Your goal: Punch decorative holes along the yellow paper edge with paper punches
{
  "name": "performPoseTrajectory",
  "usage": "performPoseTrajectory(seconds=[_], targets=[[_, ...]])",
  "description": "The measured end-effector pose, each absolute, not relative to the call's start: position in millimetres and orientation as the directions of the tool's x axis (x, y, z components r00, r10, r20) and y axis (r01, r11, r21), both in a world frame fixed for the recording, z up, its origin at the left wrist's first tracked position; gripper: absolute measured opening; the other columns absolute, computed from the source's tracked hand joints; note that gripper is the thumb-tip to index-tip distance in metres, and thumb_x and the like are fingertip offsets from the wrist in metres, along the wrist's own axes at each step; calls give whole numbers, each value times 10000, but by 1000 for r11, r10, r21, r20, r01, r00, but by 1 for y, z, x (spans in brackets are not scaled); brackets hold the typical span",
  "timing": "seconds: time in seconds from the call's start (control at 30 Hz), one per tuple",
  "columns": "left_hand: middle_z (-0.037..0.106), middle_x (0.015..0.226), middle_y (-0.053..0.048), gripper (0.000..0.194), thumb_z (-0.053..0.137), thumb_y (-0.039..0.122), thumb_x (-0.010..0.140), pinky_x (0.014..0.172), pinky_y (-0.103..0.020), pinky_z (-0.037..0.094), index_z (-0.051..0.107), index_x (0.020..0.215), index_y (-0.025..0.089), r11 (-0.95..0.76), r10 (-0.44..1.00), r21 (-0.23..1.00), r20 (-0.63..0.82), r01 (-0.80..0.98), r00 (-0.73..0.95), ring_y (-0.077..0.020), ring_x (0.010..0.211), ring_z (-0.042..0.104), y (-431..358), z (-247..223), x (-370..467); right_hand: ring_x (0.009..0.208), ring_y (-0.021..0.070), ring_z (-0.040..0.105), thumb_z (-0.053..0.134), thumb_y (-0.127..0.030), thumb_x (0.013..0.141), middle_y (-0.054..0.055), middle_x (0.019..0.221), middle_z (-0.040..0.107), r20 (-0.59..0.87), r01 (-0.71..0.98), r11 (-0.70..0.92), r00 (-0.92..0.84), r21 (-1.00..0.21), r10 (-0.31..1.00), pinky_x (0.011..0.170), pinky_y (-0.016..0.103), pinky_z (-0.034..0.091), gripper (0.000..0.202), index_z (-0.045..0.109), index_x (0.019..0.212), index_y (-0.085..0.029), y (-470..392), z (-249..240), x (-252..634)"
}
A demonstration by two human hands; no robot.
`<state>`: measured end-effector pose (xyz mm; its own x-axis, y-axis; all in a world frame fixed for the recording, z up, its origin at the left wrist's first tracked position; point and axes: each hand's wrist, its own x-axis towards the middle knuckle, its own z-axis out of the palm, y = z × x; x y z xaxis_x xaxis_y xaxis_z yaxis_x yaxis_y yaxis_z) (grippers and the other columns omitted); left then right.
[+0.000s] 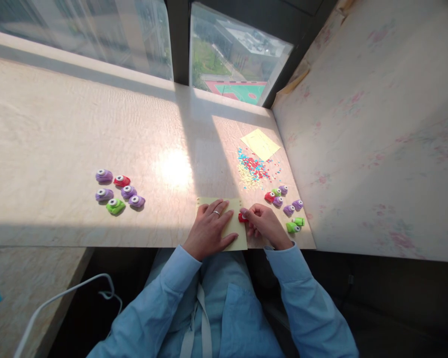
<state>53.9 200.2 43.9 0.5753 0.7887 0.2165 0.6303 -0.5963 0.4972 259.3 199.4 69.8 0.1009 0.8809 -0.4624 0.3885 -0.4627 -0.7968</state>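
Observation:
A pale yellow sheet of paper (229, 241) lies at the front edge of the sill, with small punched cuts near its top corners. My left hand (211, 226), a ring on one finger, rests flat on it with the fingers spread. At the sheet's right edge, my right hand (263, 223) grips a small red craft punch (242, 218) between thumb and fingers. The punch touches the paper's edge; most of its body is hidden by the hand.
Purple, red and green craft punches (289, 210) stand right of my right hand; another group (115, 205) stands at left. Beyond the sheet lie punched paper bits (252, 169) and a second yellow sheet (260, 144). A wall (377, 149) bounds the right; windows (239, 54) the back.

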Motion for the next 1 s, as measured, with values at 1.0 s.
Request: performPoseTrajectory(seconds=[1.0], targets=[[540, 1467, -158, 480, 644, 491, 892, 1045, -516, 390, 614, 1259, 183, -610, 781, 496, 243, 618, 575, -331, 1389, 444, 200, 42, 54, 638, 184, 579, 674, -378, 787, -26, 641, 616, -408, 555, -503, 295, -663, 864, 612, 297, 402, 259, 457, 796, -237, 208, 73, 246]])
